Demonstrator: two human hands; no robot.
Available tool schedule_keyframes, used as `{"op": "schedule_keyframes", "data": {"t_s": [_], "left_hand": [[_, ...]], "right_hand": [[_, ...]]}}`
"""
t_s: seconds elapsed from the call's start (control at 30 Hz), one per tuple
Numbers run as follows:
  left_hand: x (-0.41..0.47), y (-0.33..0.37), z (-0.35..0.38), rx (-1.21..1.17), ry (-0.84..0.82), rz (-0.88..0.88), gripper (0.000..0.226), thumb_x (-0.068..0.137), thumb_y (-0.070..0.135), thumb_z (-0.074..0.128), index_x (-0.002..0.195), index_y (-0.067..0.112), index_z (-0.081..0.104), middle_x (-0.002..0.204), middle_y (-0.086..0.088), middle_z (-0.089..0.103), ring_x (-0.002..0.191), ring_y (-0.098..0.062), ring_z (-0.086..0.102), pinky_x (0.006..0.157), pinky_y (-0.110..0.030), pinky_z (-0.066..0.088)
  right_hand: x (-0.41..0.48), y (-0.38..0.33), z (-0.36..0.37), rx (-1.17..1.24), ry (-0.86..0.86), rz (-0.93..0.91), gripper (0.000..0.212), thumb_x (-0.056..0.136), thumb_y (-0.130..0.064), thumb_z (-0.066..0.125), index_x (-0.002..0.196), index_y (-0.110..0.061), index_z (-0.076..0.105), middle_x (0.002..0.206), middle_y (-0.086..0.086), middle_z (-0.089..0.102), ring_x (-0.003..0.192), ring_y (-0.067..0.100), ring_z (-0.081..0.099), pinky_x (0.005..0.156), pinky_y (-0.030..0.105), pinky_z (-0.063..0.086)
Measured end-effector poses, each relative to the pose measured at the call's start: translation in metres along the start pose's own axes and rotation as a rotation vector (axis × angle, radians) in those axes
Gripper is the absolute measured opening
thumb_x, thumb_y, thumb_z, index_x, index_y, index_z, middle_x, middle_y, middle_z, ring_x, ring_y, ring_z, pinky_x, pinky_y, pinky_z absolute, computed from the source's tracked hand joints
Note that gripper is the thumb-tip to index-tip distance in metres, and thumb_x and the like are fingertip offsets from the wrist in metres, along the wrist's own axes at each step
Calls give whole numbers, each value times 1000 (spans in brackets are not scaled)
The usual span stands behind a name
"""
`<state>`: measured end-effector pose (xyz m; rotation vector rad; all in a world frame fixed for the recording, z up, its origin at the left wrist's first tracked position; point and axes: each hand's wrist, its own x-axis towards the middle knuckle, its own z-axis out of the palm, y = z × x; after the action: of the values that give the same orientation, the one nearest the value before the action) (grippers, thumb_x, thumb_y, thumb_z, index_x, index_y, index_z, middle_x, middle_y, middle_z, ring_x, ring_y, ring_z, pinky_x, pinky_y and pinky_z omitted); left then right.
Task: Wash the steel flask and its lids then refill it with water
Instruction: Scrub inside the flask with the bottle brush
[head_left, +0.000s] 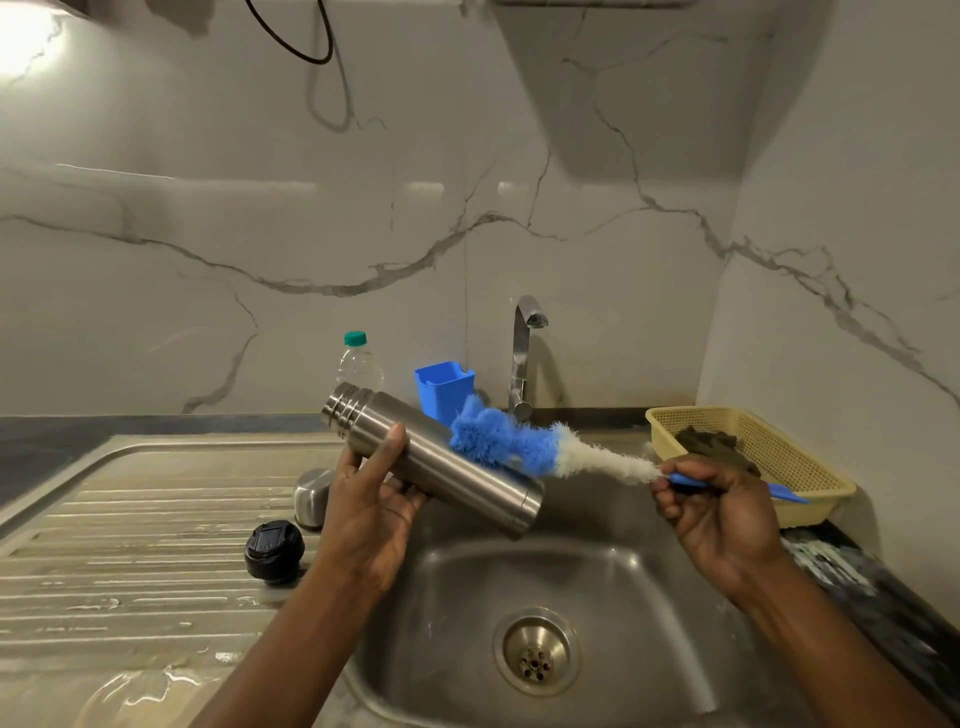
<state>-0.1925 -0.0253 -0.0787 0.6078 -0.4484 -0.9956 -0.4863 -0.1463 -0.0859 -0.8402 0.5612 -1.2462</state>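
Flask (457, 467) first: it hangs tilted over the sink (649, 597), with the left hand (369, 519) wrapped round its middle from below. Its threaded mouth points up and away to that hand's far left, and its base dips toward the right hand (727, 519). The right hand is closed on the handle of a bottle brush (498, 441), whose blue bristles press on the flask's outer wall between the two hands.

Both lids are off, on the wet draining board (130, 519) just left of the left hand: the steel cap (311, 496) by the wrist and the black lid (274, 551) nearer the forearm. The tap (522, 353) beyond the hands shows no water.

Washing looks midway, with the outside being scrubbed. Rinsing and refilling remain, and whether the lids are already clean cannot be told.
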Motion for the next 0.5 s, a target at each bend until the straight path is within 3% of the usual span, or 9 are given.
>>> {"op": "schedule_keyframes", "data": {"t_s": [0.2, 0.37, 0.5], "left_hand": [[-3, -13, 3, 85, -42, -66, 62, 84, 16, 74, 142, 9, 54, 128, -17, 69, 118, -33, 71, 88, -47, 64], [0, -13, -1, 150, -48, -32, 55, 85, 15, 72, 137, 11, 57, 124, -17, 71, 111, -32, 74, 94, -53, 60], [-3, -22, 0, 242, -115, -35, 50, 88, 12, 70, 136, 11, 59, 127, -18, 70, 117, -37, 70, 97, -59, 59]], "right_hand": [[-7, 12, 18, 8, -82, 64, 24, 81, -8, 57, 71, -2, 78, 72, 17, 70, 60, 20, 67, 54, 24, 59], [-8, 5, 13, 1, -37, 0, 21, 80, -8, 57, 74, -1, 76, 73, 17, 67, 60, 20, 65, 53, 24, 57], [-10, 16, 23, 41, -76, 25, 19, 85, -9, 60, 92, 4, 72, 81, 20, 73, 65, 20, 71, 58, 25, 61]]}}
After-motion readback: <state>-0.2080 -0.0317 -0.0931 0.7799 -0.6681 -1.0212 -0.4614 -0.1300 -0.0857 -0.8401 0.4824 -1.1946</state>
